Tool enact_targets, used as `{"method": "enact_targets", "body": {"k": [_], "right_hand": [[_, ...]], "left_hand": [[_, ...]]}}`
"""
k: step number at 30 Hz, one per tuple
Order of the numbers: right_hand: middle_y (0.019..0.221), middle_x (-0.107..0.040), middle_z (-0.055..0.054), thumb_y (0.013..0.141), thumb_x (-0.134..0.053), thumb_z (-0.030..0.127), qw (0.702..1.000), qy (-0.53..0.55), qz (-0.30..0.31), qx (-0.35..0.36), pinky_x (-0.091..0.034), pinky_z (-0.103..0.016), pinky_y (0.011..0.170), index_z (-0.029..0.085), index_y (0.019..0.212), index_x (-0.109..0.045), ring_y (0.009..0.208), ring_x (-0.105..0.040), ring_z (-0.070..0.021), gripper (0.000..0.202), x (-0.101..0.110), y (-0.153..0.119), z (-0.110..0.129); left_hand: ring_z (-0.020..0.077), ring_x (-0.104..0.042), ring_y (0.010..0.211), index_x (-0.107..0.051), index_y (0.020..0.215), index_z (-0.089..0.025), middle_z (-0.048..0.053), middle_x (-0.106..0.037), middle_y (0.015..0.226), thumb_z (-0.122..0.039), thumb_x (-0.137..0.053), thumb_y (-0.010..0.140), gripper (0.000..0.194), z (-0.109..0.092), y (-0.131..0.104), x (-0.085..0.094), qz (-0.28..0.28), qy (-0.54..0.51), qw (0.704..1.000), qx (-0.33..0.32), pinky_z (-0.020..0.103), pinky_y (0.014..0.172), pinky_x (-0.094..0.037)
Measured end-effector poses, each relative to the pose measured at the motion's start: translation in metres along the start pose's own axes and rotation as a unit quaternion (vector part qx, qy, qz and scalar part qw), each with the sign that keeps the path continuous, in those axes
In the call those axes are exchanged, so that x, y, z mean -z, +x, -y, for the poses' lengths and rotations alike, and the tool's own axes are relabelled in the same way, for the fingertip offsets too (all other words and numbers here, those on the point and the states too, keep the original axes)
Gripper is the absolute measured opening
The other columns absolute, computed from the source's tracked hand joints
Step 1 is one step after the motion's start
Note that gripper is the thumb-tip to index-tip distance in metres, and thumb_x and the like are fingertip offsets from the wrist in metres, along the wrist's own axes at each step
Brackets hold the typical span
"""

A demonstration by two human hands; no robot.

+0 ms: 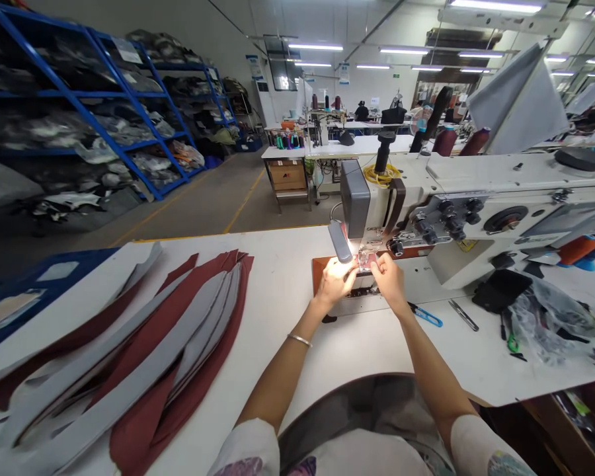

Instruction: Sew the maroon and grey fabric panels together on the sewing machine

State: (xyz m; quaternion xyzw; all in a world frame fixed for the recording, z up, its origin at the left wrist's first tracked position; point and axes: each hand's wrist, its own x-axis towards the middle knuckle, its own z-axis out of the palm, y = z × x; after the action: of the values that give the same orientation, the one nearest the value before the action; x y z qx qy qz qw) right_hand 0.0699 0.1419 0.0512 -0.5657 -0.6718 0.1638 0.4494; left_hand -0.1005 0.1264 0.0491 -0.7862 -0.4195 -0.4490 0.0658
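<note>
Under the lit needle area of a white sewing machine [377,218] lies a small piece of reddish fabric [370,260]. My left hand [335,281] is at its left side, fingers bent and pressed together on the edge by the presser foot. On the other side my right hand [389,277] pinches the fabric between thumb and fingers. Glare and the fingers hide much of the piece. Just right of my right forearm are blue thread snips [426,316] and metal tweezers [463,315].
Curved maroon and grey fabric pieces [178,330] are piled on the white table [277,264] at left. A clear plastic bag [550,324] and a black pouch [500,289] lie at right. Blue shelving [89,99] stands beyond the aisle. Thread cones [445,141] stand behind the machine.
</note>
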Motion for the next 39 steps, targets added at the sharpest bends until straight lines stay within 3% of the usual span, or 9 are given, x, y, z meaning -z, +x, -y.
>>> {"method": "enact_targets", "body": {"k": [9,20,24,25,27,29,32,35,39], "right_hand": [[0.047,-0.035,0.008,0.084,-0.05,0.037,1.0,-0.018,-0.003,0.007,-0.024,-0.024,0.056,0.022,0.067,-0.036,0.049,-0.033,-0.0118,0.026,-0.001,0.007,0.002],[0.053,-0.055,0.002,0.085,-0.049,0.054,1.0,-0.015,0.011,0.003,-0.034,-0.026,0.059,0.02,0.08,-0.057,0.053,-0.05,-0.0152,0.035,0.006,0.001,-0.005],[0.06,-0.063,-0.002,0.082,-0.048,0.063,0.997,0.05,0.043,-0.028,-0.044,-0.03,0.06,0.018,0.105,-0.063,0.052,-0.057,-0.0172,0.053,0.023,-0.023,-0.036],[0.059,-0.063,-0.002,0.08,-0.05,0.065,0.996,0.053,0.054,-0.044,-0.045,-0.03,0.058,0.017,0.103,-0.065,0.051,-0.058,-0.0178,0.055,0.028,-0.031,-0.048],[0.057,-0.062,-0.003,0.075,-0.054,0.067,0.991,0.067,0.088,-0.077,-0.046,-0.033,0.054,0.018,0.095,-0.066,0.048,-0.057,-0.0194,0.054,0.035,-0.046,-0.073],[0.056,-0.061,-0.004,0.071,-0.06,0.067,0.982,0.096,0.116,-0.112,-0.047,-0.037,0.051,0.021,0.089,-0.066,0.045,-0.055,-0.0211,0.05,0.035,-0.059,-0.091],[0.056,-0.06,-0.006,0.068,-0.064,0.064,0.966,0.151,0.147,-0.147,-0.046,-0.04,0.049,0.026,0.085,-0.066,0.045,-0.053,-0.0225,0.041,0.022,-0.072,-0.096],[0.056,-0.059,-0.005,0.07,-0.065,0.062,0.941,0.2,0.225,-0.153,-0.048,-0.039,0.05,0.023,0.089,-0.066,0.048,-0.054,-0.0224,0.043,-0.001,-0.082,-0.07],[0.098,-0.07,-0.012,0.075,-0.064,0.058,0.881,0.252,0.384,-0.113,-0.056,-0.041,0.07,0.019,0.124,-0.053,0.087,-0.067,-0.0278,0.064,-0.033,-0.087,-0.012]], "left_hand": [[0.0186,-0.065,0.098,-0.069,0.095,-0.02,0.005,-0.072,0.102,-0.028,-0.051,0.094,0.019,0.008,0.004,-0.007,0.009,-0.011,0.999,0.045,0.034,0.093,-0.051],[0.0172,-0.059,0.112,-0.06,0.115,-0.017,0.009,-0.065,0.118,-0.028,-0.047,0.096,0.026,0.003,-0.015,0.004,0.033,-0.038,0.996,0.074,0.031,0.1,-0.047],[0.0216,-0.051,0.124,-0.051,0.127,-0.014,0.014,-0.057,0.13,-0.027,-0.05,0.094,0.036,0.043,-0.065,0.076,0.019,0.135,0.954,0.268,0.037,0.105,-0.042],[0.0244,-0.049,0.127,-0.05,0.128,-0.011,0.017,-0.055,0.132,-0.027,-0.05,0.094,0.037,0.054,-0.083,0.105,0.035,0.209,0.913,0.348,0.041,0.106,-0.04],[0.0287,-0.044,0.131,-0.046,0.131,-0.01,0.021,-0.05,0.138,-0.032,-0.046,0.096,0.041,0.073,-0.117,0.165,0.105,0.34,0.771,0.527,0.045,0.105,-0.038],[0.038,-0.052,0.121,-0.051,0.123,-0.004,0.03,-0.055,0.128,-0.034,-0.055,0.091,0.044,0.083,-0.145,0.221,0.128,0.36,0.703,0.6,0.052,0.096,-0.042],[0.035,-0.063,0.102,-0.06,0.104,-0.006,0.024,-0.067,0.107,-0.038,-0.069,0.08,0.04,0.083,-0.16,0.27,0.178,0.339,0.69,0.614,0.042,0.085,-0.049],[0.0295,-0.065,0.099,-0.06,0.098,-0.013,0.016,-0.07,0.102,-0.032,-0.067,0.082,0.026,0.065,-0.15,0.266,0.211,0.324,0.73,0.563,0.034,0.084,-0.048],[0.0284,-0.068,0.088,-0.055,0.11,-0.016,0.013,-0.07,0.092,-0.027,-0.049,0.094,0.02,0.001,-0.13,0.19,0.229,0.314,0.786,0.481,0.036,0.075,-0.05]]}}
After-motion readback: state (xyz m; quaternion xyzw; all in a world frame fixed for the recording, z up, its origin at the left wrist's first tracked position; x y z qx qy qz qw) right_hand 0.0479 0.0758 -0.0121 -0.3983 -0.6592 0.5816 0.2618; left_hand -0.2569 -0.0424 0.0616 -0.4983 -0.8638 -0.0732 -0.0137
